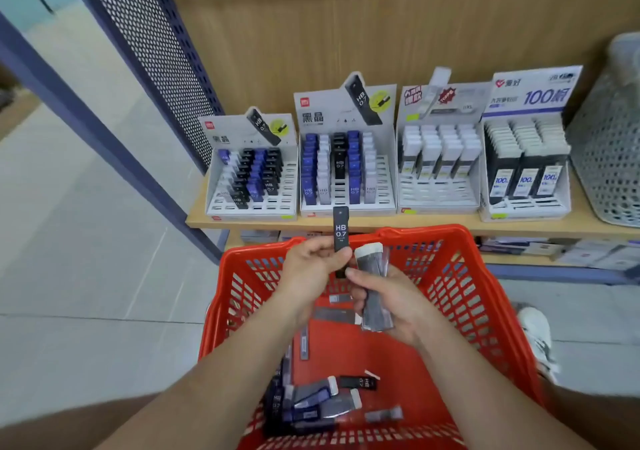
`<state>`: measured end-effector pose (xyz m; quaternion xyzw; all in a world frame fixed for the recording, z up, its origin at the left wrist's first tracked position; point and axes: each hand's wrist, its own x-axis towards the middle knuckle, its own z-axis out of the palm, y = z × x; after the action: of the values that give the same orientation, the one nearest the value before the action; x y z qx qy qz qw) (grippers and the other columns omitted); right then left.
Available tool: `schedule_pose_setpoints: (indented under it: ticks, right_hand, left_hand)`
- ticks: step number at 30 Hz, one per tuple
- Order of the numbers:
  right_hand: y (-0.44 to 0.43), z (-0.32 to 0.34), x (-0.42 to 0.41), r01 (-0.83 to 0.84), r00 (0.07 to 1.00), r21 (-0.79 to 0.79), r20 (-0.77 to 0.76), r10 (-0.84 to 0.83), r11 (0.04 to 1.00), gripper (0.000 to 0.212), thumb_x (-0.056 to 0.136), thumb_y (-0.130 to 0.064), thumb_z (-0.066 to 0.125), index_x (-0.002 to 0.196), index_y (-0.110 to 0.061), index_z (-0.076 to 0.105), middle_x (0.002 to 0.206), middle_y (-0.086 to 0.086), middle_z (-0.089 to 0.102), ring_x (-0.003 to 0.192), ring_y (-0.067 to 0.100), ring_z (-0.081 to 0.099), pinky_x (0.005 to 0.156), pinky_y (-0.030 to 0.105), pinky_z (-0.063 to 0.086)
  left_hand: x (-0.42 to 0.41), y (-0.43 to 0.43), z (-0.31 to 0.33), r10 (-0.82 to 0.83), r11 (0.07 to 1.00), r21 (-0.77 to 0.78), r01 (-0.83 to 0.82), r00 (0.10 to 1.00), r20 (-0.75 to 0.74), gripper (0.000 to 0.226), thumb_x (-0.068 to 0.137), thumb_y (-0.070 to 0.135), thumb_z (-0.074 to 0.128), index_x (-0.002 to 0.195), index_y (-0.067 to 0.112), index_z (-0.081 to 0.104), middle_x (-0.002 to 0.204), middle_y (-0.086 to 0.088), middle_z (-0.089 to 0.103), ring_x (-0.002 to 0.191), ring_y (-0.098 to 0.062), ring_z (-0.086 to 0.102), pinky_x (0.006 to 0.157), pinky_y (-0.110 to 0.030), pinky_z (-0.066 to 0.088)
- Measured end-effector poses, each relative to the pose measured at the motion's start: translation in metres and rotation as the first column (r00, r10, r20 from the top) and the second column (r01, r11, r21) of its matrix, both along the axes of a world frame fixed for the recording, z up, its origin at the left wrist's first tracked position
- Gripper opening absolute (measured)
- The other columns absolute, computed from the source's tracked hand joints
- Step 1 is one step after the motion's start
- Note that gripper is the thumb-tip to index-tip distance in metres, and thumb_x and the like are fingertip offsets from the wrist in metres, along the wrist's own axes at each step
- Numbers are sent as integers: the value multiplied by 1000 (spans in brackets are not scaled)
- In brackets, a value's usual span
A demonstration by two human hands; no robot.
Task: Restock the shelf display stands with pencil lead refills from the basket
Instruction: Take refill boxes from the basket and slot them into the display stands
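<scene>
From my head camera, my left hand (313,262) pinches a slim, matte black HB 0.7 lead refill case (340,233) upright by its lower half. My right hand (391,302) wraps around a bundle of translucent grey refill tubes (374,286), just beside it. Both hover over the red plastic lattice basket (460,276), where loose refills (311,401) lie scattered. Four white cardboard display stands (346,158) sit on the wooden shelf (450,226) beyond.
</scene>
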<state>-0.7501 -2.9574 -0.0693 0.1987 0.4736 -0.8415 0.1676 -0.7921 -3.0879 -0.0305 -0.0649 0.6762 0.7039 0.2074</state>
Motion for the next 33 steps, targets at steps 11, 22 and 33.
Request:
schedule_pose_setpoints:
  ticks: [11,22,33]
  right_hand:
    - [-22,76,-51,5,952,448,-274,132,894,12,86,2,70,86,-6,61,49,-5,52,46,12,46,53,23,41]
    - [-23,85,-94,99,986,284,-160,-55,954,17,91,-24,69,91,-8,64,63,9,65,50,15,57,50,26,47]
    - [61,54,-87,538,840,-368,154,-521,758,16,97,-28,49,86,-16,50,69,1,46,61,16,48,65,29,43]
  left_hand:
    - [-65,-57,122,-138,947,-319,26,933,-334,23,84,2,68,103,15,66,71,-6,63,59,-14,61,58,-24,53]
    - [-115,-57,129,-197,892,-452,11,909,-368,30,81,4,72,111,8,69,71,-7,69,71,-23,70,78,-33,59]
    - [-158,4,95,-383,716,-691,-95,775,-503,13,83,11,72,95,17,75,89,5,73,83,-12,67,85,-10,44]
